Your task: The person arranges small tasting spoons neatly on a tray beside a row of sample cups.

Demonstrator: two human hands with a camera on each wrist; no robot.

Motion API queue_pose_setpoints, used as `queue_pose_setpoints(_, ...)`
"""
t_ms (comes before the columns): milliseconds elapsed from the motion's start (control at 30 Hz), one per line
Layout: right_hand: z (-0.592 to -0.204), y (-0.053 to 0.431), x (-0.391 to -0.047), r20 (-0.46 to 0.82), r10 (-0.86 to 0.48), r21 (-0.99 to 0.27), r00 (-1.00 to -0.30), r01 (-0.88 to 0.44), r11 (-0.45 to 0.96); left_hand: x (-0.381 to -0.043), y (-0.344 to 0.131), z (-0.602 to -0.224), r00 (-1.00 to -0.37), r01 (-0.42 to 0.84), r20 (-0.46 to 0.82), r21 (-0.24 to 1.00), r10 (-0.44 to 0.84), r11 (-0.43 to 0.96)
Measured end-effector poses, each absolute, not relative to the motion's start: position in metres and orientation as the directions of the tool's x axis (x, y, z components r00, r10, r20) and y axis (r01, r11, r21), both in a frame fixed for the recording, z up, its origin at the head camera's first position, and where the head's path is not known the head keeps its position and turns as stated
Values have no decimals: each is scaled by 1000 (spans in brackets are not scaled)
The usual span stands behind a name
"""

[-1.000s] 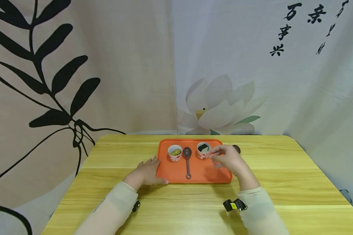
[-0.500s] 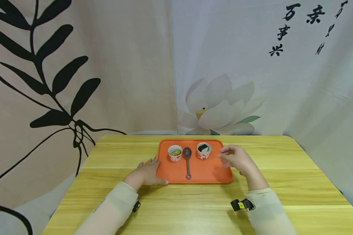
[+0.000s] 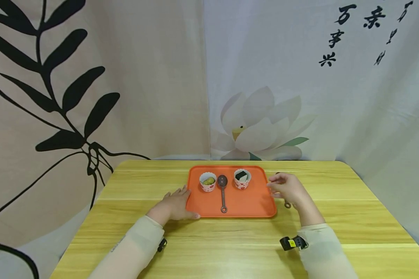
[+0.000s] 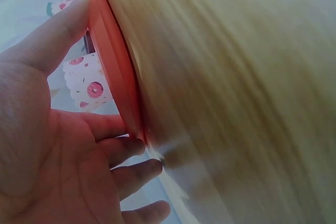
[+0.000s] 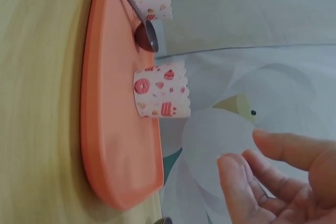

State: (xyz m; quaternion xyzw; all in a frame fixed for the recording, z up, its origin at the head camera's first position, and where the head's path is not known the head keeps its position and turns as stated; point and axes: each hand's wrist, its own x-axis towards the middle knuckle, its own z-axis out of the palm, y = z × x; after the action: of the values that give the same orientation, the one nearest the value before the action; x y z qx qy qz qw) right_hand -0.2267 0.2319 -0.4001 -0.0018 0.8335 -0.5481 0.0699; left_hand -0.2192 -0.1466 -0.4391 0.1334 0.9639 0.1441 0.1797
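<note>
An orange tray (image 3: 248, 203) lies on the table. My left hand (image 3: 172, 204) rests at its left edge, fingers straight along the rim; the left wrist view shows fingertips at that rim. On the tray, a brown spoon (image 3: 223, 193) lies between two patterned paper cups. The left cup (image 3: 207, 188) has yellow-green pieces (image 3: 208, 181) in it, the right cup (image 3: 241, 185) dark and white pieces (image 3: 242, 175). My right hand (image 3: 288, 189) hovers by the tray's right edge, fingers loosely bent, nothing between them in the right wrist view. It mostly hides a second spoon (image 3: 288, 205).
The wooden table (image 3: 223, 248) reaches back to a printed curtain (image 3: 160, 77) with plant, lotus and lettering. Each wrist wears a black strap device, such as the right wrist's device (image 3: 293, 243).
My right hand has moved right, from beside the right cup to the tray's right edge. The second spoon's handle end now shows beneath it. My left hand and the tray stay essentially in place.
</note>
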Motion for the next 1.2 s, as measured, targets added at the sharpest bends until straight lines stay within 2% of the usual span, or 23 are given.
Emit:
queue_pose_setpoints(633,-404,257,-237,-115,0,-881,-993,102,462,-221,-146,-440,-901,203,-307,327,307,923)
queue_pose_setpoints(1200,-423,275,-252,-165,76,-887,-983,182,425,-220,-147,-440,-900,206,-306,329,310,922)
